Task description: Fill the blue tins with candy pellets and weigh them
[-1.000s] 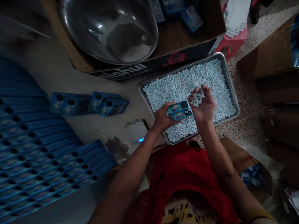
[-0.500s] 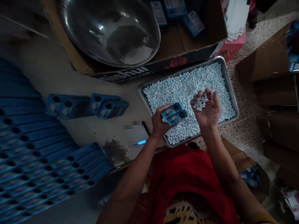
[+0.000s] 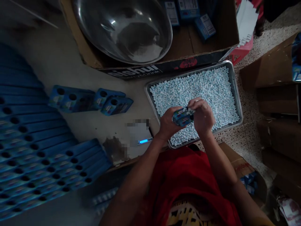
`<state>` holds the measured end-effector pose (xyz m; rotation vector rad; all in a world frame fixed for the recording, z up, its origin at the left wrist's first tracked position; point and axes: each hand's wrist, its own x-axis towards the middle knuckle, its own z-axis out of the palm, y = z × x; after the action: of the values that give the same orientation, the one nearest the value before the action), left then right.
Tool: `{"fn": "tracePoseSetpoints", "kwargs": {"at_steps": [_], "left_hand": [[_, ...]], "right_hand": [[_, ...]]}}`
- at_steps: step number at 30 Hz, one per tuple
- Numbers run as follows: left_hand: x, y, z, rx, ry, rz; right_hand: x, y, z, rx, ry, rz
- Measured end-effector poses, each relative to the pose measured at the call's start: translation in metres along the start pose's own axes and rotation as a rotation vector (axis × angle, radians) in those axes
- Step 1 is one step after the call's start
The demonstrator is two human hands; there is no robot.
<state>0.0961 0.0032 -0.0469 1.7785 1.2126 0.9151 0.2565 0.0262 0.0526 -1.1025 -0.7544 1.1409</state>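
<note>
Two small blue boxes (image 3: 182,120) with round holes on top are gripped side by side in my left hand (image 3: 168,123). My right hand (image 3: 204,116) is cupped against their right end, fingers curled over one hole, with white candies at the fingertips. Below both hands lies a metal tray (image 3: 238,103) filled with pale blue and white candies (image 3: 211,84). More blue boxes (image 3: 77,99) stand on the table (image 3: 80,131) to the left, in a short row.
Many blue boxes (image 3: 47,157) are stacked at the left. A steel bowl (image 3: 127,31) sits in a cardboard carton (image 3: 190,56) behind the tray. A scale (image 3: 138,135) with a lit display lies left of my left arm. Cartons (image 3: 272,69) stand at the right.
My right hand has moved left from over the tray to the boxes and turned over, bringing its candies to one hole. The view has shifted slightly.
</note>
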Motion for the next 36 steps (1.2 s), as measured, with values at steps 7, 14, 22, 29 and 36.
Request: {"fn": "tracePoseSetpoints", "kwargs": {"at_steps": [7,14,22,29,36], "left_hand": [[0.009,0.004,-0.014,0.259,0.02,0.093],[0.011,-0.008,-0.009,0.23,0.102,0.085],[0.007,-0.021,-0.022,-0.029,0.145,-0.113],[-0.018,-0.01,0.0,-0.312,0.192,-0.176],[0.002,-0.02,-0.012,-0.064,-0.002,0.043]], "right_hand": [[-0.012,0.003,-0.013,-0.027,-0.09,0.022],[-0.024,-0.001,-0.038,-0.245,-0.22,-0.007],[-0.04,0.039,-0.126,-0.879,-0.027,0.03],[-0.027,0.054,-0.145,-1.48,-0.285,-0.224],[-0.019,0.064,-0.142,-1.519,-0.384,-0.174]]}}
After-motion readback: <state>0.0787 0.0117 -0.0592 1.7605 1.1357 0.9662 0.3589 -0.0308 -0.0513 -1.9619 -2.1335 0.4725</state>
